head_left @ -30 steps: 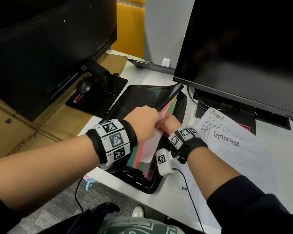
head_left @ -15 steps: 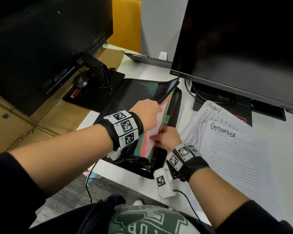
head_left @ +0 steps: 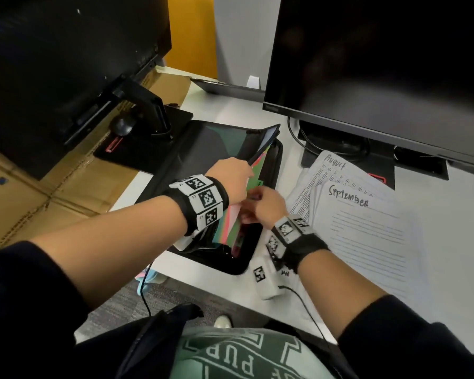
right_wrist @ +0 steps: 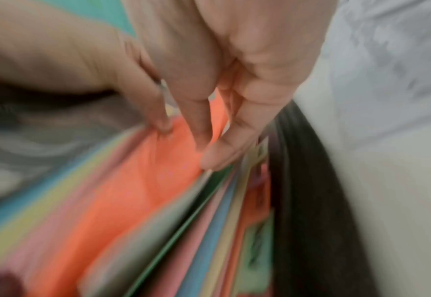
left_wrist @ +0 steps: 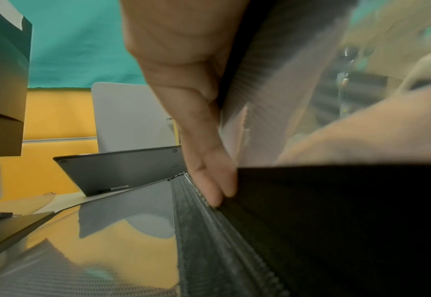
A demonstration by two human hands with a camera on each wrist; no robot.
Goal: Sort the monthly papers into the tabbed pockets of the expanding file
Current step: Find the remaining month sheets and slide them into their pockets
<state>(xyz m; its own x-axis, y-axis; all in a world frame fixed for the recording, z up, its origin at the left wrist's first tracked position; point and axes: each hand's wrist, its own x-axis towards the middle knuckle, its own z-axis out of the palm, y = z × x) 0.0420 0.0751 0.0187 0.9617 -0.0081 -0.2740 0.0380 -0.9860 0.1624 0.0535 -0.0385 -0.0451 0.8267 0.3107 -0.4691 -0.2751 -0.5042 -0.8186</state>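
Overhead, the expanding file (head_left: pixel 268 170) is lying open on the white desk (head_left: pixel 230 113), with the September sheet (head_left: pixel 367 228) just right of it. Left-wrist view: the left hand (left_wrist: pixel 184 84) is gripping the raised black cover (left_wrist: pixel 273 60). Right-wrist view: the right hand (right_wrist: pixel 209 80) is spreading straight fingers (right_wrist: pixel 222 156) among coloured dividers (right_wrist: pixel 145 180), grasping nothing.

My head view is evenly lit and mostly sharp, its straight edges bowing toward the corners. Both monitor screens (head_left: pixel 381 64) read as flat black. My right wrist view is smeared with motion blur, worst from 6 to 9 o'clock. My left wrist view blurs toward 2 o'clock.
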